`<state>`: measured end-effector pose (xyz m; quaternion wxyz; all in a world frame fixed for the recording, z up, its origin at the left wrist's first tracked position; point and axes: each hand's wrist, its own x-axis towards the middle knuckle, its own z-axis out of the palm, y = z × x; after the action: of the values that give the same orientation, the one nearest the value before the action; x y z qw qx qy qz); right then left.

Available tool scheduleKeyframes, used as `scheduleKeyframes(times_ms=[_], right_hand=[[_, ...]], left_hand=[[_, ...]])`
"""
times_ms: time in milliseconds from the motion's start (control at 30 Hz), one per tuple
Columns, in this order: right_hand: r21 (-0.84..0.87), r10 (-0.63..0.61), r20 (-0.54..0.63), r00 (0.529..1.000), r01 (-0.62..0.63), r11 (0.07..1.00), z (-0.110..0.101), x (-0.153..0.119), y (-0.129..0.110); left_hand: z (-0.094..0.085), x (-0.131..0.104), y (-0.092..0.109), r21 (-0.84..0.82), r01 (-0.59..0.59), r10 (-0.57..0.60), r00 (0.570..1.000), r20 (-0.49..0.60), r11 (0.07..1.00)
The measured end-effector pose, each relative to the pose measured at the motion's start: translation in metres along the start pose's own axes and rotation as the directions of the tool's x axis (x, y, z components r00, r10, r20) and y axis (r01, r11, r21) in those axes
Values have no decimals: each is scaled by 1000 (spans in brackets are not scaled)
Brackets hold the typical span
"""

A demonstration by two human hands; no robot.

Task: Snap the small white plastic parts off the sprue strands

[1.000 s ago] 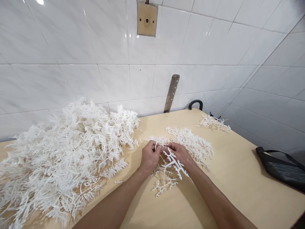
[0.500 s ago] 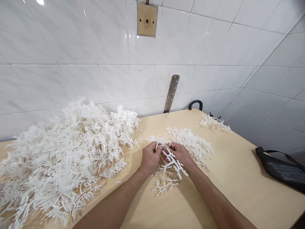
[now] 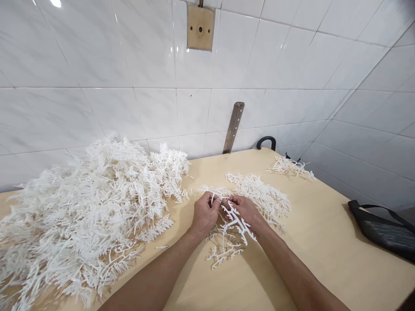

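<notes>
My left hand (image 3: 205, 212) and my right hand (image 3: 245, 209) meet over the middle of the table, fingertips pinched close together. Between them they grip a white branching plastic sprig (image 3: 238, 222), whose forked twigs hang down over my right wrist. The exact spot where the fingertips press is partly hidden. Below the hands, another white branched sprig (image 3: 223, 254) rests on the tabletop or hangs just above it; I cannot tell which. Just behind my fingers lie more white sprigs (image 3: 215, 190).
A large heap of white sprigs (image 3: 97, 207) covers the table's left side. A smaller pile (image 3: 262, 194) lies beyond my right hand, and a few thin stems (image 3: 290, 167) at the far right corner. A black bag (image 3: 379, 229) sits at the right edge. Tiled wall (image 3: 155, 112) stands behind.
Almost nothing differs. The held sprig and my fingers have shifted very slightly; both hands keep their grip in the same place.
</notes>
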<state>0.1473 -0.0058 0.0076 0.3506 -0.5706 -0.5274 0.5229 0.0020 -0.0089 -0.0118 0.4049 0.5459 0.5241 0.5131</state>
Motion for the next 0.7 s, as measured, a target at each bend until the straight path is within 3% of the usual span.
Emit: scheduleKeyframes(times_ms=[233, 400, 600, 700], right_hand=[[133, -18, 88, 996, 6, 991, -1, -1, -2], [187, 39, 151, 988, -68, 980, -4, 0, 0], [-111, -60, 81, 995, 69, 991, -3, 4, 1], [-422, -164, -37, 986, 134, 897, 3, 8, -4]], left_hand=[[-4, 0, 4, -89, -2, 13, 993, 120, 996], [-5, 0, 4, -36, -31, 35, 993, 112, 999], [-3, -2, 1, 143, -121, 109, 990, 91, 982], [-1, -2, -3, 226, -178, 165, 984, 75, 958]])
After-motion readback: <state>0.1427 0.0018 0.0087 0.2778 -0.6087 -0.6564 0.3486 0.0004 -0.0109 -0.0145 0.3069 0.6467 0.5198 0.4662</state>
